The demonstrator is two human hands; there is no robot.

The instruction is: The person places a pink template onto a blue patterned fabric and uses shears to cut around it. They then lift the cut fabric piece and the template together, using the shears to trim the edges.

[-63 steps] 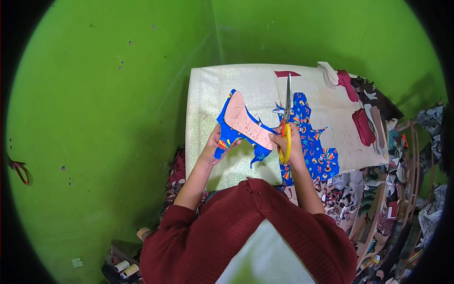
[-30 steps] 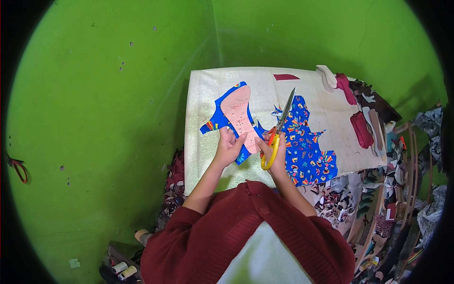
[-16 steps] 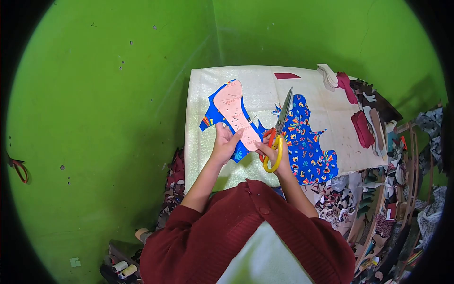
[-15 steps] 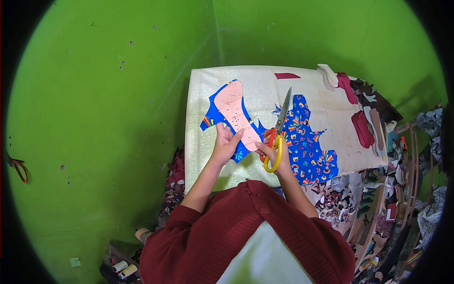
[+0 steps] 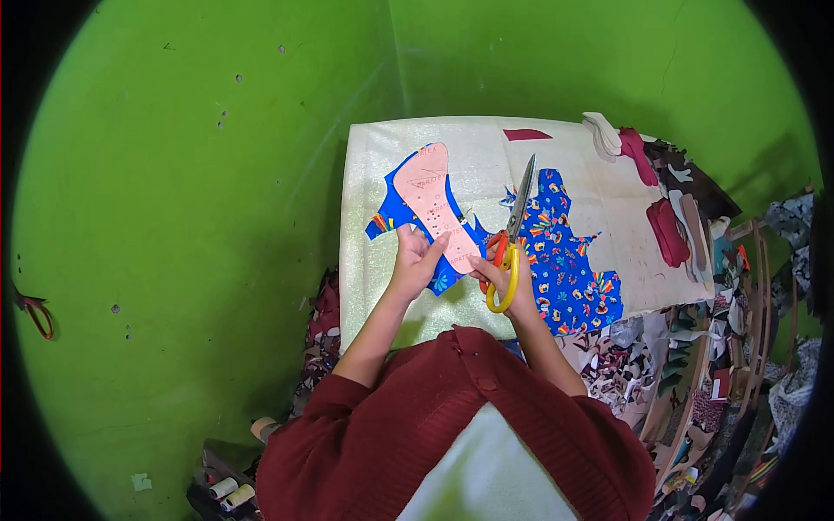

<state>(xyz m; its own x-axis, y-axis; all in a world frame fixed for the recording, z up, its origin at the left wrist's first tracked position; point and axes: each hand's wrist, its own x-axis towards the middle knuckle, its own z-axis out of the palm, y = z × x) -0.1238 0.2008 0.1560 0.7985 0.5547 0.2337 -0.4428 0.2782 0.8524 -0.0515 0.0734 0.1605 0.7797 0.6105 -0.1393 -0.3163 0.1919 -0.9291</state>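
Note:
My left hand (image 5: pixel 413 264) grips a pink sole-shaped piece (image 5: pixel 426 184) together with a blue printed fabric piece (image 5: pixel 393 214) behind it, thumb on top. The blue fabric sticks out unevenly around the pink outline. In my right hand (image 5: pixel 519 293) is a pair of scissors (image 5: pixel 522 207) with one orange and one yellow handle loop, blades pointing up and away. Its thumb and fingertips also touch the lower end of the pink piece. A larger blue printed fabric (image 5: pixel 563 260) with a jagged cut edge lies on the table to the right of the scissors.
The pale table cover (image 5: pixel 486 139) bears a dark red scrap (image 5: pixel 527 135) and stacked cut pieces (image 5: pixel 665 233) along its right side. Heaped scraps (image 5: pixel 618 369) lie below the table at the right. Another pair of scissors (image 5: pixel 36 314) hangs on the green wall. Thread spools (image 5: pixel 237 497) stand lower left.
The view has shifted very slightly. Both hands keep the same hold, and the scissors and fabric look unchanged.

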